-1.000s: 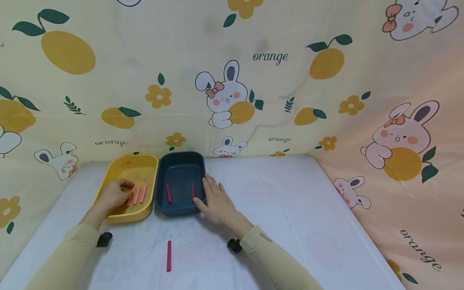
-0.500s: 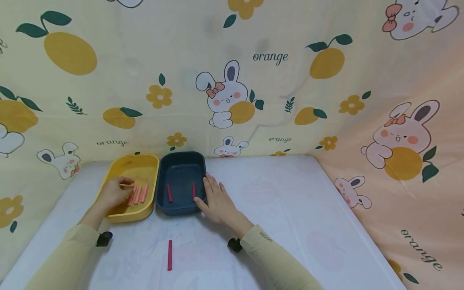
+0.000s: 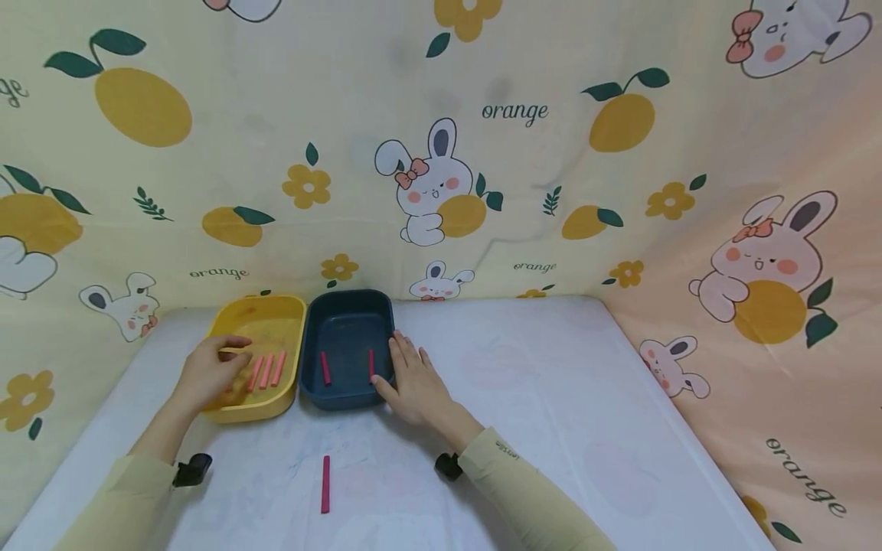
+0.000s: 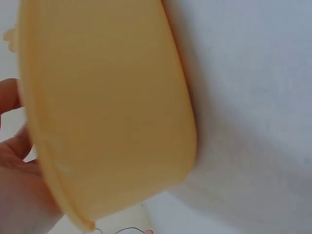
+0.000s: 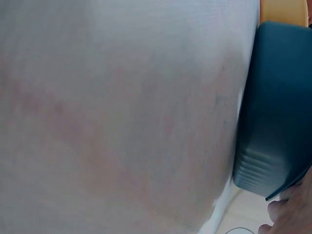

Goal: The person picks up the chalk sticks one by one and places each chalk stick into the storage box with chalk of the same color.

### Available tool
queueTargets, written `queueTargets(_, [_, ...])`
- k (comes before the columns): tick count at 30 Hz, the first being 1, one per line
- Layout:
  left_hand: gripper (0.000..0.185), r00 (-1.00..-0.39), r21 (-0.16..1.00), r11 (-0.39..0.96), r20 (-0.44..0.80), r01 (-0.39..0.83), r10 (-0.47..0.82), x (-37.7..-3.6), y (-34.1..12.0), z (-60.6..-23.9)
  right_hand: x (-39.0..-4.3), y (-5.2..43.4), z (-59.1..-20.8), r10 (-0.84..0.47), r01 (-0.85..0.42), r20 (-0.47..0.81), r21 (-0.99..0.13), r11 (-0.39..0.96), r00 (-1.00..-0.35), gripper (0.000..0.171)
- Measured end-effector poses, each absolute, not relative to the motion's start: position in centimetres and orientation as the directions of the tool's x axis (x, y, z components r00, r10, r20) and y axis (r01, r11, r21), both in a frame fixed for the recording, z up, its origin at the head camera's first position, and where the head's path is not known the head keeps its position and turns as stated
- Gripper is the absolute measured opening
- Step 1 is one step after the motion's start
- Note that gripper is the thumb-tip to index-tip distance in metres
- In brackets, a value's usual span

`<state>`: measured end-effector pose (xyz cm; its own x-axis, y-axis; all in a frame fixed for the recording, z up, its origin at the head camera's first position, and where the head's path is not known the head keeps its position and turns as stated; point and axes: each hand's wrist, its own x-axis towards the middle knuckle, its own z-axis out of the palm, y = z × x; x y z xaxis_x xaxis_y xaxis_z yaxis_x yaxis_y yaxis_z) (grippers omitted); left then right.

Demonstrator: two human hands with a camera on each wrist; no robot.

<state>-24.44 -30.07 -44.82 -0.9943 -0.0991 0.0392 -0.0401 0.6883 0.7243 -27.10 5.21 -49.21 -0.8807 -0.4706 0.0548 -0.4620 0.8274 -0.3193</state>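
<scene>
Over the yellow tray (image 3: 230, 412): my left hand (image 3: 210, 373), fingers curled, grasp unclear.
Right hand (image 3: 412, 383) flat against blue tray (image 3: 313, 306) rim; table (image 3: 537, 398) bare rightward.

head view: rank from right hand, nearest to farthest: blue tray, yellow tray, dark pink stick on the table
1. blue tray: touching the right hand, on its left side.
2. dark pink stick: loose on the table, toward the person and left of the hand.
3. yellow tray: beyond the blue tray, farthest left.
</scene>
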Motion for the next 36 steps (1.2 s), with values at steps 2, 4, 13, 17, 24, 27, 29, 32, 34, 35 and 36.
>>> queueTargets(2, [0.039, -0.993, 0.725, 0.689, 0.07, -0.017, -0.098, -23.8, -29.8, -44.6, -27.1, 5.2, -49.2, -0.47, -0.461, 0.053, -0.321, 0.827, -0.881, 0.085])
queueTargets(4, [0.038, -0.991, 0.726, 0.688, 0.095, 0.003, -0.096, -23.2, -29.5, -44.4, -27.1, 5.2, -49.2, -0.471, -0.461, 0.052, -0.319, 0.828, -0.881, 0.085])
queueTargets(13, [0.034, -0.983, 0.715, 0.694, 0.173, 0.079, -0.066, -20.0, -27.2, -43.3, -27.0, 5.3, -49.0, -0.474, -0.467, 0.064, -0.333, 0.819, -0.878, 0.083])
queueTargets(17, [0.03, -0.975, 0.709, 0.689, 0.222, 0.146, -0.022, -18.8, -26.4, -42.9, -27.0, 5.3, -48.9, -0.474, -0.465, 0.058, -0.336, 0.819, -0.878, 0.083])
queueTargets(24, [0.026, -0.964, 0.707, 0.675, 0.265, 0.212, 0.025, -17.0, -24.3, -42.9, -27.0, 5.3, -49.0, -0.474, -0.464, 0.057, -0.337, 0.819, -0.878, 0.083])
queueTargets(27, [0.025, -0.973, 0.715, 0.67, 0.228, 0.197, 0.043, -16.3, -23.2, -43.0, -27.0, 5.3, -49.0, -0.473, -0.462, 0.053, -0.336, 0.821, -0.879, 0.083])
queueTargets(29, [0.024, -0.978, 0.722, 0.665, 0.199, 0.192, 0.066, -16.0, -22.7, -43.2, -27.0, 5.3, -49.0, -0.474, -0.463, 0.053, -0.332, 0.822, -0.879, 0.083])
queueTargets(32, [0.024, -0.981, 0.723, 0.664, 0.166, 0.19, 0.1, -15.5, -22.0, -43.5, -27.0, 5.3, -48.9, -0.476, -0.469, 0.063, -0.327, 0.821, -0.877, 0.084])
queueTargets(34, [0.026, -0.982, 0.721, 0.667, 0.147, 0.187, 0.117, -15.2, -21.7, -43.7, -27.0, 5.3, -48.9, -0.478, -0.473, 0.069, -0.325, 0.819, -0.876, 0.084])
queueTargets(35, [0.026, -0.982, 0.72, 0.668, 0.141, 0.188, 0.125, -15.1, -21.6, -43.8, -27.0, 5.3, -48.9, -0.479, -0.474, 0.071, -0.325, 0.818, -0.875, 0.084])
queueTargets(36, [0.027, -0.982, 0.721, 0.666, 0.132, 0.188, 0.134, -15.0, -21.4, -44.0, -27.0, 5.3, -48.9, -0.479, -0.475, 0.073, -0.325, 0.818, -0.875, 0.084])
